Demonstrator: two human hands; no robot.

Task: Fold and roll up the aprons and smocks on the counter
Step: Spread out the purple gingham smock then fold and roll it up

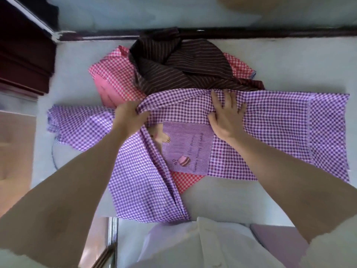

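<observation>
A purple gingham smock (270, 132) lies spread across the white counter (289, 70), with a striped purple pocket patch (187, 149) near its middle. My left hand (129, 115) pinches a fold of its upper edge and lifts it. My right hand (226, 115) lies flat with fingers spread, pressing the cloth beside the pocket. Behind the smock sits a crumpled dark brown striped apron (183, 64). It rests on a red gingham apron (116, 74), a corner of which also peeks out below the pocket.
A dark wooden ledge (251, 33) runs along the back of the counter. Dark cabinet woodwork (23, 55) stands at the far left. The counter's front edge is at my waist, by my white shirt (193, 244).
</observation>
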